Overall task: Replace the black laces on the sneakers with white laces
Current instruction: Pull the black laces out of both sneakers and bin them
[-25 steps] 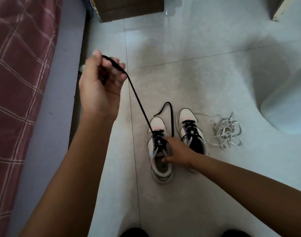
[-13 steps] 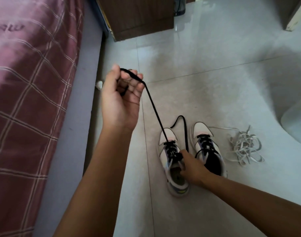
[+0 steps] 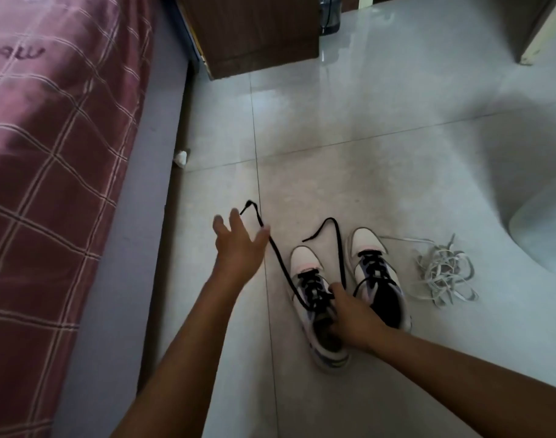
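While right hand (image 3: 354,317) holds sneaker (image 3: 317,308), left hand (image 3: 238,245) spreads.

Our right hand (image 3: 352,317) hides the left sneaker's (image 3: 317,298) tongue; we cannot tell whether its blurred fingers pinch the black lace (image 3: 278,254).

Pale glossy floor tiles (image 3: 381,159) fill your view. At nine o'clock, a bed with maroon checked cover (image 3: 49,153); at twelve, a dark wooden cabinet (image 3: 254,30); at three, a pale rounded object (image 3: 542,235). Diffuse light reflects near the cabinet.
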`<state>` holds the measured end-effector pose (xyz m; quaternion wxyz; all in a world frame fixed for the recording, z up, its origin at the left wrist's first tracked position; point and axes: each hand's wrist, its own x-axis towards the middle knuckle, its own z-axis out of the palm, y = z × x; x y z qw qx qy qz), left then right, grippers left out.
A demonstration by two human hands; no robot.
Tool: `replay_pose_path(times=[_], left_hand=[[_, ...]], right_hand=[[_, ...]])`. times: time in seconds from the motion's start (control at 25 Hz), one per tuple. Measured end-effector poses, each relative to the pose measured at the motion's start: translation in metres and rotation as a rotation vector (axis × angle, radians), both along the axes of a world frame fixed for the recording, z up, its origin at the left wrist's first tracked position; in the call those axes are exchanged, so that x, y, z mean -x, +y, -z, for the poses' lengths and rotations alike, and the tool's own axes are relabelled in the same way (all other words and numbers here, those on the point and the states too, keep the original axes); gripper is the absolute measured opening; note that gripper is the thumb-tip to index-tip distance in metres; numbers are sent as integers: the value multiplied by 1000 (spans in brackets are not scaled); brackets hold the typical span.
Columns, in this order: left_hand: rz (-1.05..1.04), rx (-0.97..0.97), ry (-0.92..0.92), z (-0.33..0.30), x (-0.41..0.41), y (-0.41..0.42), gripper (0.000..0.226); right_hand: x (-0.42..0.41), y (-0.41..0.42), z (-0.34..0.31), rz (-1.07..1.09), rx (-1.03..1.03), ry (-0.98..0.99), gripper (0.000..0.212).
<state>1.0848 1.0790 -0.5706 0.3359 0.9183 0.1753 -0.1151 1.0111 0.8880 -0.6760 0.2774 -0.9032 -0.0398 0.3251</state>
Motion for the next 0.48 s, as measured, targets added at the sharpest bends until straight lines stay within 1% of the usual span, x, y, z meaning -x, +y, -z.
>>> replay_pose_path(times=[0.04, 0.12, 0.2, 0.28, 0.36, 0.4, 0.48], left_hand=[[100, -42, 31, 22, 23, -5, 62], [309, -28, 77, 60, 68, -19, 49], [431, -33, 99, 83, 95, -33, 41], [431, -38, 40, 93, 102, -44, 40], [361, 39, -18, 95, 100, -51, 41], [360, 53, -53, 95, 99, -53, 39], [408, 43, -126, 98, 96, -54, 28]], right_hand=[[1, -1, 0, 32, -18, -2, 51], [2, -3, 1, 72, -45, -5, 50], [4, -5, 2, 75, -70, -6, 45], [5, -7, 1, 62, -79, -41, 35], [4, -9, 0, 48, -103, -150, 24], [3, -10, 0, 26, -128, -218, 20], [0, -13, -2, -60, -173, -315, 21]])
